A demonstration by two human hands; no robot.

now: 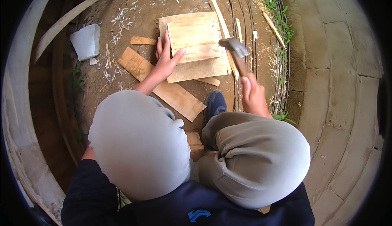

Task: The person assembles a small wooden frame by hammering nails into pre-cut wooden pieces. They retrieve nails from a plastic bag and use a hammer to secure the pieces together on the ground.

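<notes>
A small wooden box [194, 36] of pale boards lies on the ground ahead of my knees. My left hand [166, 57] grips its left side, thumb on the near board and fingers along the edge. My right hand [254, 94] is closed around the wooden handle of a hammer [240, 56]. The hammer's metal head is beside the box's right edge; whether it touches the wood I cannot tell. Under the near side of the box a wider pale board [198, 71] sticks out.
A brown plank [173, 97] lies slanting below the box, near my shoe [215, 102]. Thin wooden strips [220, 17] and long dark rods [249, 22] run along the right. A whitish stone block [85, 42] sits at left. Brick paving [326, 83] borders the dirt at right.
</notes>
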